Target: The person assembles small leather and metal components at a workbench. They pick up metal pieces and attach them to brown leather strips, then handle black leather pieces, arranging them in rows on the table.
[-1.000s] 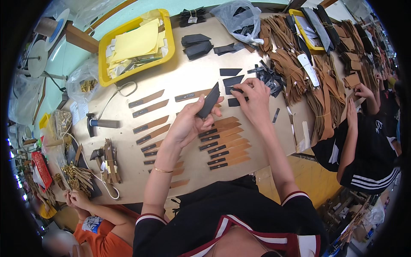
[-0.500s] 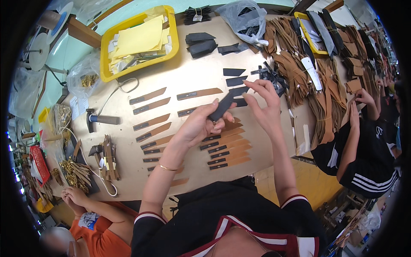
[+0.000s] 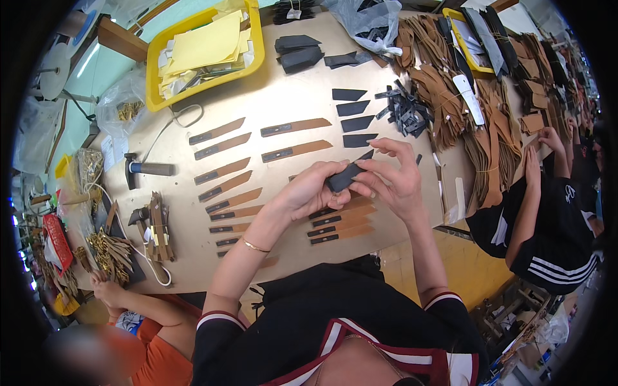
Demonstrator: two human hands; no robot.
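Note:
A small black leather-like piece (image 3: 342, 179) with a slanted end is held over the middle of the table. My left hand (image 3: 308, 192) grips its lower end between thumb and fingers. At its upper end, my right hand (image 3: 398, 179) pinches with thumb and forefinger. Just beyond my hands lies a column of black slant-cut pieces (image 3: 353, 108). Brown strips (image 3: 224, 168) with black ends lie in rows left of and beyond my left hand. More brown strips (image 3: 341, 231) sit below my hands, partly covered by them.
A heap of narrow black strips (image 3: 411, 116) lies right of the column. A yellow tray (image 3: 152, 77) of papers and a hammer (image 3: 149, 169) are at left. Brown strip bundles (image 3: 486, 148) crowd the right side. Co-workers sit at both sides; one sleeve is orange (image 3: 168, 360).
My right hand has come down and left onto the black piece, which it now pinches. The view has shifted slightly, and the co-worker at left has leaned.

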